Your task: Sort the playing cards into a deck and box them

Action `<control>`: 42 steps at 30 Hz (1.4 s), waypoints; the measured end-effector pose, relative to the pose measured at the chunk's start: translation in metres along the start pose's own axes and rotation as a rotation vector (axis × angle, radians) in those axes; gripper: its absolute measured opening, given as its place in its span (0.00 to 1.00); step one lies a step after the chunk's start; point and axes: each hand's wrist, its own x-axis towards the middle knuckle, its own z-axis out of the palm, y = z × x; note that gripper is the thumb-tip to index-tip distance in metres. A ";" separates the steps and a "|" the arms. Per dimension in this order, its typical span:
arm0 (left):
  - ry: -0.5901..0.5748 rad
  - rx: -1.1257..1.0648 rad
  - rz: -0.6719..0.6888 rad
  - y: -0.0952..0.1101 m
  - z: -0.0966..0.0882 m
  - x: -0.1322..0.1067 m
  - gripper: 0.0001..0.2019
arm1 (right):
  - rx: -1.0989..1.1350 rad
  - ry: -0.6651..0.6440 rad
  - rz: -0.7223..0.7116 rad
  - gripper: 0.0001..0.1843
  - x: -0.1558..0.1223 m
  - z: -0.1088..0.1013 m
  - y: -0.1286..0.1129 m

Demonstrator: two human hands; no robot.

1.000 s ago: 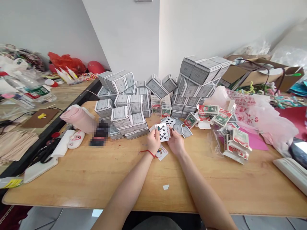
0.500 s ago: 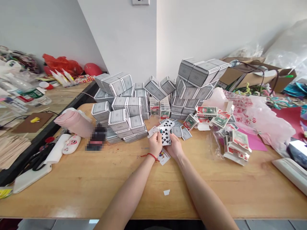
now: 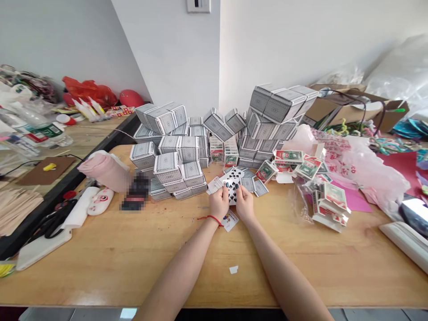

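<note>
Between my two hands is a playing card point(image 3: 232, 194), a ten of spades with its face toward me. My left hand point(image 3: 219, 203), with a red cord at the wrist, pinches the card's left edge. On its right edge, my right hand point(image 3: 244, 202) closes with the thumb on the face. Whether more cards sit behind it I cannot tell. Loose cards point(image 3: 248, 183) lie just beyond my hands, some face up, some back up. A joker card point(image 3: 230, 221) rests on the table below my hands. Behind stand cubes folded from cards point(image 3: 180, 169), stacked in several blocks.
Card boxes point(image 3: 331, 200) lie open at the right beside crumpled clear plastic and a pink-white bag point(image 3: 377, 174). A taller cube stack point(image 3: 281, 104) rises at the back right. Left are a pink roll point(image 3: 105, 171), black scissors point(image 3: 60, 218) and a white paper scrap point(image 3: 233, 269) in front.
My right hand has closed in on the card's right edge, with its thumb now on the face. The whole view has shifted slightly.
</note>
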 end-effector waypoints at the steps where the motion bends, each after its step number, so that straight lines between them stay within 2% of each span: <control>1: -0.003 0.016 0.001 -0.001 0.001 0.000 0.24 | -0.075 0.014 -0.034 0.19 0.000 -0.001 0.000; 4: -0.001 0.068 0.016 -0.003 0.001 0.000 0.25 | -0.299 0.052 -0.121 0.20 0.000 -0.004 -0.001; 7: 0.000 0.119 0.054 -0.004 -0.001 0.002 0.25 | -0.435 0.034 -0.161 0.21 0.000 -0.006 -0.002; 11: -0.014 0.115 0.052 -0.004 -0.003 0.006 0.26 | -0.403 -0.009 -0.102 0.25 -0.001 -0.007 -0.004; 16: -0.068 0.062 0.014 -0.001 -0.003 0.006 0.25 | -0.390 0.043 -0.055 0.28 -0.001 -0.006 -0.008; 21: -0.115 0.082 0.002 0.001 -0.002 0.004 0.15 | -0.476 0.137 -0.139 0.27 -0.002 -0.006 -0.009; 24: -0.138 0.069 -0.028 0.002 -0.003 0.004 0.10 | -0.489 0.126 -0.149 0.26 -0.004 -0.006 -0.007; 31: -0.133 -0.056 -0.057 0.006 -0.003 0.005 0.13 | -0.350 0.080 -0.125 0.18 -0.002 -0.007 -0.005; 36: -0.129 -0.174 -0.041 0.007 -0.004 0.003 0.11 | -0.187 0.063 -0.083 0.17 -0.002 -0.007 -0.007; 39: -0.154 -0.281 -0.048 0.006 -0.005 0.002 0.11 | -0.066 0.040 -0.026 0.17 0.000 -0.009 -0.009; 42: -0.184 -0.356 -0.084 0.005 -0.007 0.005 0.11 | 0.082 -0.049 0.083 0.17 0.005 -0.013 -0.006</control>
